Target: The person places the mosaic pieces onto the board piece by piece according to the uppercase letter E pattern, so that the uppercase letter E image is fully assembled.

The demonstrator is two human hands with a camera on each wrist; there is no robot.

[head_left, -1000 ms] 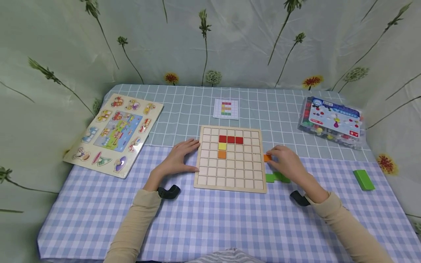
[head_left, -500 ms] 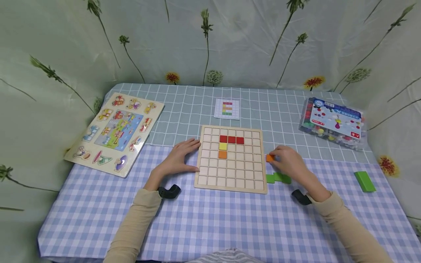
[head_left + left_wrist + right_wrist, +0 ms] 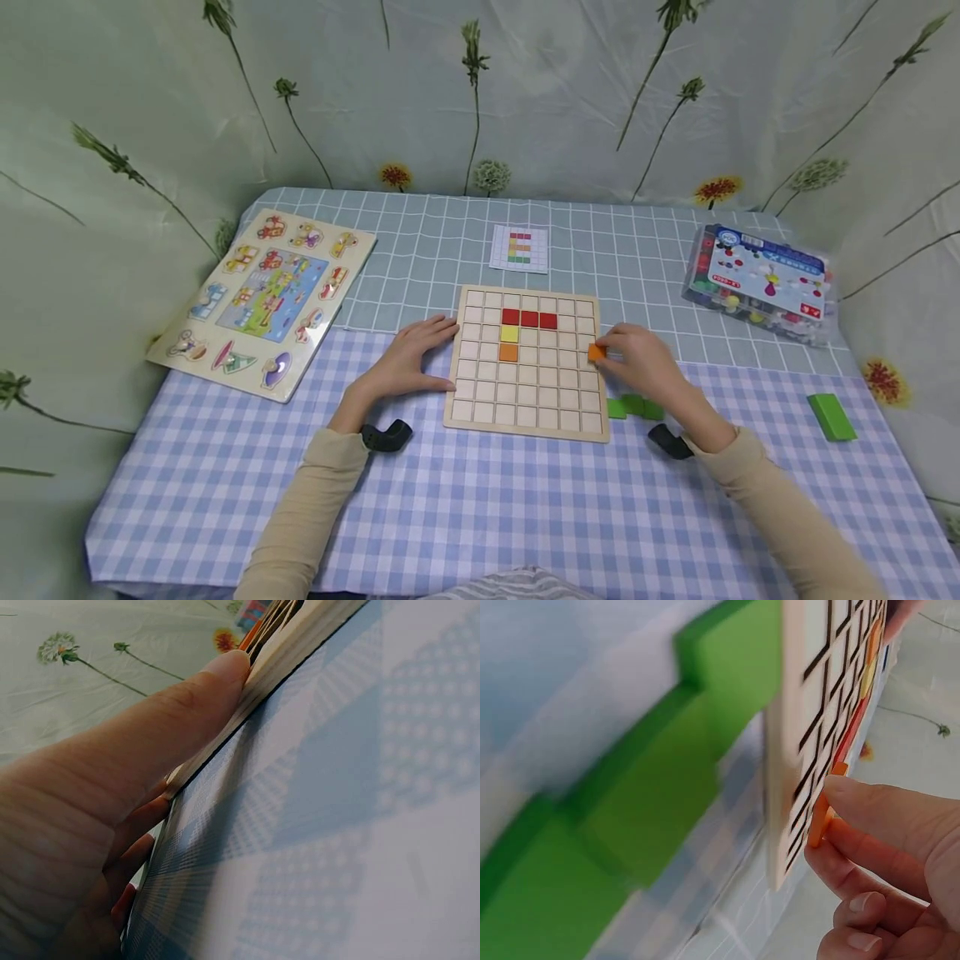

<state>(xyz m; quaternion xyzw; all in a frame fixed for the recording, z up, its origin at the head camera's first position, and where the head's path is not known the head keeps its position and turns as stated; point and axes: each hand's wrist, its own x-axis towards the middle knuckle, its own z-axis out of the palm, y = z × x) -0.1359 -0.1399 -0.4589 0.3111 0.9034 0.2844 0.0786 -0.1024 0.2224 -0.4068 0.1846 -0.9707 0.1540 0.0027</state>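
Observation:
A square wooden grid board lies mid-table, with three red tiles in a row, a yellow tile and an orange tile set in its cells. My right hand pinches a second orange tile between thumb and fingers, over the board's right edge. In the right wrist view that pinched tile stands on edge between the fingertips. My left hand rests against the board's left edge, fingers spread; its thumb touches the wooden rim in the left wrist view. Green tiles lie just right of the board.
Behind the board lies a card printed with a coloured E-like pattern on a grid. A picture puzzle board sits at the left. At the right are a clear plastic box of coloured pieces and a green block.
My right hand has moved left from beside the board, carrying the orange tile over its right edge. The left hand stays at the board's left side.

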